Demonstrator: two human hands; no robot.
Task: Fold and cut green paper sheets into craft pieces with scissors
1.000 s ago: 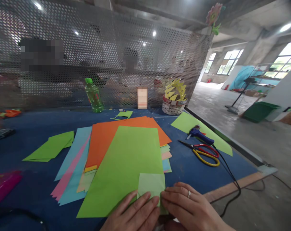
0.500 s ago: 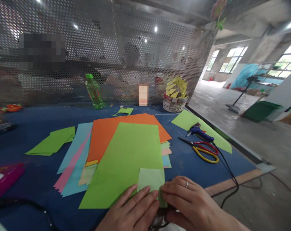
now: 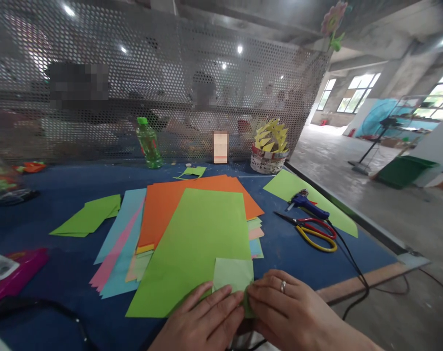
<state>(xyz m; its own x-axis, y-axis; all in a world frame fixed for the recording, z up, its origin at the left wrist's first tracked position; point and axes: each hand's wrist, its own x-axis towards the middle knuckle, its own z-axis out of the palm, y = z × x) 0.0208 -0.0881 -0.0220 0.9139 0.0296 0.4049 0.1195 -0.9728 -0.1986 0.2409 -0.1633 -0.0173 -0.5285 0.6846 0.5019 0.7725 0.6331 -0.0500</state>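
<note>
At the near edge of the blue surface (image 3: 53,195), your left hand (image 3: 203,321) lies flat, grip open, fingers pressing the pale green piece (image 3: 233,275). Your right hand (image 3: 291,312) pinches the piece's right edge. It lies flat on the near right corner of the big green sheet (image 3: 199,234). Your fingers hide its near end, so its long axis can't be told. Scissors (image 3: 312,231) lie to the right, and a perforated screen (image 3: 170,97) backs the surface in a concrete hall.
</note>
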